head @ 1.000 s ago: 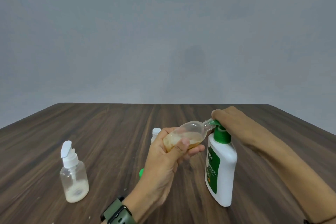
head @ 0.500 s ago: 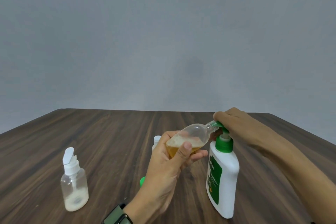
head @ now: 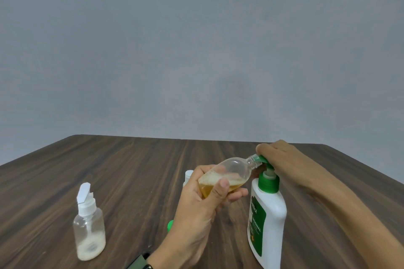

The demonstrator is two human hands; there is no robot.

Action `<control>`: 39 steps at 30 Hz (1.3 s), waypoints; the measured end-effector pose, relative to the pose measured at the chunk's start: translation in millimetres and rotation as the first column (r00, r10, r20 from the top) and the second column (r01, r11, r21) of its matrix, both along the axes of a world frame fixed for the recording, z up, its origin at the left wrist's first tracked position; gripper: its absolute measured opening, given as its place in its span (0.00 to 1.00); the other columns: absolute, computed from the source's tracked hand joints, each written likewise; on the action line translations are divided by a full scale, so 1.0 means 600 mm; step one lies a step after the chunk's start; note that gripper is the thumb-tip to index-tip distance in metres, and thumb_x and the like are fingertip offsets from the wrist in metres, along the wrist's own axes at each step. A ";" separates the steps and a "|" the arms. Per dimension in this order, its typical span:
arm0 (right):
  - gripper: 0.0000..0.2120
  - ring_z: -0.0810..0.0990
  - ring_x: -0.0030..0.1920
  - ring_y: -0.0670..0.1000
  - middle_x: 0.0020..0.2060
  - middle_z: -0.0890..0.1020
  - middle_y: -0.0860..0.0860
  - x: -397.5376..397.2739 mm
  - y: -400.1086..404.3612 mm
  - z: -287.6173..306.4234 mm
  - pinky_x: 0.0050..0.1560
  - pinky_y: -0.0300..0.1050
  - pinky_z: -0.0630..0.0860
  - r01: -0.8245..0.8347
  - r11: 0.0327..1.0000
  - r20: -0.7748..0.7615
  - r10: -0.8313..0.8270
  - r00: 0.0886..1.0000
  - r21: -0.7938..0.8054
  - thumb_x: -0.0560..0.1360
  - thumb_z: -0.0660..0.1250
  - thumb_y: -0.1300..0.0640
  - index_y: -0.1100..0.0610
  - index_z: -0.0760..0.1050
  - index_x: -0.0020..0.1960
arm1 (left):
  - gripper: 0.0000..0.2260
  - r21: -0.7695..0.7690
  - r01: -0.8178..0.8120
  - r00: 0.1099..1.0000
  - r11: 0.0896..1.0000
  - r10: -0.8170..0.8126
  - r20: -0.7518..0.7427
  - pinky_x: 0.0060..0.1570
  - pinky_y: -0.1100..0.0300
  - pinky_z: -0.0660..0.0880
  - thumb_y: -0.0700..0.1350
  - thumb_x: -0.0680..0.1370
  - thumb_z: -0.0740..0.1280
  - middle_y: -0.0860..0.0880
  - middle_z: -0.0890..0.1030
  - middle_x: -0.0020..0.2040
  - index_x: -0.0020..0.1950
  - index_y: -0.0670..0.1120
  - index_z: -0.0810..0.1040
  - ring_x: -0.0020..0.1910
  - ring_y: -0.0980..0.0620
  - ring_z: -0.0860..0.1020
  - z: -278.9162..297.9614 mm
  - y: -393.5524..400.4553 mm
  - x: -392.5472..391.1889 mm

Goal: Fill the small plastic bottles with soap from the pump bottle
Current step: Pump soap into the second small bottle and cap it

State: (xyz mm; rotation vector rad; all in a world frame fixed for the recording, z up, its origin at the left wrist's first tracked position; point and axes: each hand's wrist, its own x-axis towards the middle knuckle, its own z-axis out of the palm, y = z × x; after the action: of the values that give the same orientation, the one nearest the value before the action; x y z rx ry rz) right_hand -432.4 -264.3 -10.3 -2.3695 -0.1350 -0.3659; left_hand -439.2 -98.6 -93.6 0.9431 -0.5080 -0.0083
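Note:
My left hand (head: pixel 201 205) grips a small clear bottle (head: pixel 232 167), tilted with its open neck up against the green nozzle of the pump bottle (head: pixel 271 220). Amber soap with foam lies in the small bottle's lower part. The white pump bottle with a green label stands on the table at the right. My right hand (head: pixel 282 159) lies curled over its green pump head, and the pump stem shows below it. A second small clear bottle (head: pixel 89 231) with a flipped-open white cap stands at the left, whitish soap at its bottom.
The dark wooden table (head: pixel 131 170) runs back to a plain grey wall. A white object (head: pixel 188 176) and a green cap (head: pixel 170 225) peek out from behind my left hand. A watch sits on my left wrist.
The pump head has risen under my right hand, so its stem now shows. The small bottle stays at the nozzle. The camera has tilted up a little.

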 end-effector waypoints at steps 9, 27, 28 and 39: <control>0.20 0.62 0.28 0.49 0.22 0.68 0.49 0.004 0.009 0.003 0.33 0.44 0.59 0.002 1.000 0.002 -0.003 1.000 0.029 0.76 0.54 0.57 0.54 0.60 0.26 | 0.22 0.010 -0.020 0.999 1.000 0.020 0.031 0.40 0.61 0.80 0.45 0.66 0.72 0.38 0.83 0.50 0.56 0.36 0.72 0.44 0.39 0.83 0.007 0.004 0.006; 0.21 0.69 0.26 0.45 0.20 0.77 0.46 -0.010 0.009 0.021 0.32 0.40 0.63 -0.002 1.000 0.012 0.002 1.000 0.014 0.77 0.54 0.58 0.56 0.68 0.25 | 0.26 0.011 -0.021 0.999 1.000 0.021 0.043 0.39 0.61 0.80 0.48 0.62 0.75 0.36 0.83 0.49 0.55 0.38 0.74 0.44 0.39 0.83 0.015 0.004 0.003; 0.21 0.67 0.25 0.45 0.19 0.75 0.46 -0.010 0.008 0.020 0.31 0.39 0.61 0.005 1.000 0.022 -0.005 1.000 0.000 0.77 0.53 0.58 0.56 0.66 0.25 | 0.24 0.026 -0.023 0.999 0.999 0.021 0.047 0.40 0.61 0.80 0.47 0.63 0.73 0.37 0.83 0.49 0.55 0.38 0.74 0.44 0.39 0.83 0.015 0.003 0.004; 0.18 0.62 0.30 0.50 0.29 0.66 0.52 -0.006 0.017 -0.010 0.34 0.45 0.59 0.026 0.999 -0.026 -0.027 0.999 -0.033 0.77 0.53 0.58 0.54 0.58 0.28 | 0.36 0.023 -0.011 1.000 1.000 0.011 -0.002 0.39 0.61 0.80 0.52 0.54 0.82 0.35 0.83 0.49 0.54 0.37 0.74 0.43 0.39 0.83 -0.005 0.013 0.002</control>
State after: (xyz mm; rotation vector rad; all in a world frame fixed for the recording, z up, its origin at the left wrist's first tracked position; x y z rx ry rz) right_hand -435.7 -253.8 -16.5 -2.4097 -0.0976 -0.3476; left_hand -438.1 -90.9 -96.5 0.9687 -0.5021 -0.0053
